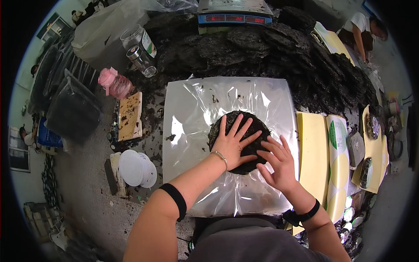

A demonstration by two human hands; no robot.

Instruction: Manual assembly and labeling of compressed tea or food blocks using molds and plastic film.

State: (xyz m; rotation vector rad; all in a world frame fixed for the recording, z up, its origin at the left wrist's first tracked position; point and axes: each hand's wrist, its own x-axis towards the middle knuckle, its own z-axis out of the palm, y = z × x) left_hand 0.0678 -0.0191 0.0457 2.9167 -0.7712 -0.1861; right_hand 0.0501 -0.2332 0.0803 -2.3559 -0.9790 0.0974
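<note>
A round, dark cake of what looks like dried seaweed (pixel 251 150) lies on a stack of clear plastic bags or sheets (pixel 185 160) before me. My left hand (pixel 230 140) rests flat over the cake with its fingers spread. At the cake's right edge is my right hand (pixel 278 160), fingers apart and bent a little, the tips at or just over the rim. Neither hand grips anything. Creases in the top plastic run outward from around the cake, and dark crumbs are scattered on it.
Dark seaweed cakes (pixel 229 49) are heaped behind the stack, below a digital scale (pixel 235 18). Leftward are a pink bottle (pixel 114 83), clear jar (pixel 132 34), cardboard box (pixel 130 116) and white discs (pixel 136 168). Yellow paper (pixel 312 157) and a label roll (pixel 337 163) lie right. Another person (pixel 360 32) bends at far right.
</note>
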